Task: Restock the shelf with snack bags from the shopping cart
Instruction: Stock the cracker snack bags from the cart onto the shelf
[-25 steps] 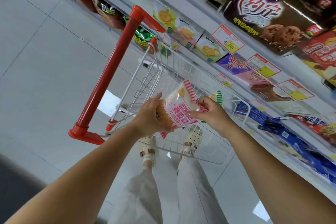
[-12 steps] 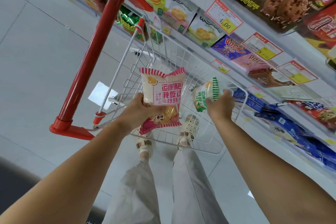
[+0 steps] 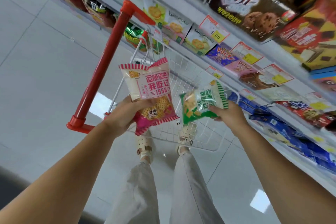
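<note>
L hand (image 3: 125, 114) grips pink bag (image 3: 149, 94) | R hand (image 3: 228, 114) grips green bag (image 3: 203, 102)

- A shop aisle: white shelves (image 3: 185, 7) packed with Pocky boxes (image 3: 222, 56) and biscuit packs (image 3: 197, 42).
- Price tags (image 3: 213, 31) line the shelf edges.
- A red-handled shopping cart (image 3: 181, 72) stands on a tiled floor (image 3: 45, 60).

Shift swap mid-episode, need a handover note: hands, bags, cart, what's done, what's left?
Left hand: fingers grip the red-striped snack bag by its lower part, upright above the shopping cart.
Right hand: fingers grip the green-striped snack bag, turned sideways, also above the cart.
Done: both bags are out of the basket; no other bag shows in the visible part of it.
Left: set both bags on the shelf to the right. Neither touches it yet.
</note>
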Available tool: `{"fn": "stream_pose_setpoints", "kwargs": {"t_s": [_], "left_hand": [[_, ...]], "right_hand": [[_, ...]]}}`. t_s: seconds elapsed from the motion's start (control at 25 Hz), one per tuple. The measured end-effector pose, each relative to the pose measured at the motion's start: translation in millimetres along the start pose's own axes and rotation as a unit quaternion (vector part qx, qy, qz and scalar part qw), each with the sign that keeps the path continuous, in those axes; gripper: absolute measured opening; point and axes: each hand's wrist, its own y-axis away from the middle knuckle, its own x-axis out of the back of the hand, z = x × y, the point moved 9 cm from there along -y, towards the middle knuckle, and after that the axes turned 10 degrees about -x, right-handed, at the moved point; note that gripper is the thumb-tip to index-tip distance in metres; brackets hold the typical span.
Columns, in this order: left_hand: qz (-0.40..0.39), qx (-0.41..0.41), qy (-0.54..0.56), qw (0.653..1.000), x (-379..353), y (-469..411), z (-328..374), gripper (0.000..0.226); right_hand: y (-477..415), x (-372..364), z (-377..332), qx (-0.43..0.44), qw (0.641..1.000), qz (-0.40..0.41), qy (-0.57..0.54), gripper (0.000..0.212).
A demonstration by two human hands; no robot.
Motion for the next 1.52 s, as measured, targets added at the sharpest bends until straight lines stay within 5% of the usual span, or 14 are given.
{"fn": "stream_pose_setpoints", "kwargs": {"t_s": [0.28,0.56,0.72,0.88,1.08,1.24,1.4,1.52], "left_hand": [[-0.125,-0.026,0.083,0.988,-32,75,119,0.09],[-0.176,-0.095,0.125,0.972,-102,149,247,0.085],[-0.218,-0.13,0.101,0.962,-158,187,304,0.101],[-0.273,-0.164,0.07,0.945,-220,216,352,0.098],[-0.325,-0.219,0.033,0.919,-301,260,400,0.061],[-0.34,-0.263,-0.008,0.903,-342,285,430,0.03],[-0.357,-0.309,-0.004,0.882,-372,295,457,0.057],[-0.361,-0.34,-0.011,0.868,-396,293,475,0.065]], "right_hand": [[164,71,-66,0.074,0.986,-0.049,-0.144,0.043],[293,102,-150,0.178,0.852,-0.213,-0.443,0.088],[345,139,-169,0.22,0.801,-0.149,-0.537,0.063],[397,187,-174,0.269,0.847,-0.046,-0.456,0.086],[454,289,-170,0.33,0.826,0.114,-0.442,0.039],[486,370,-162,0.356,0.797,0.22,-0.437,0.063],[521,455,-158,0.386,0.758,0.314,-0.422,0.095],[536,517,-164,0.378,0.745,0.419,-0.355,0.078]]}}
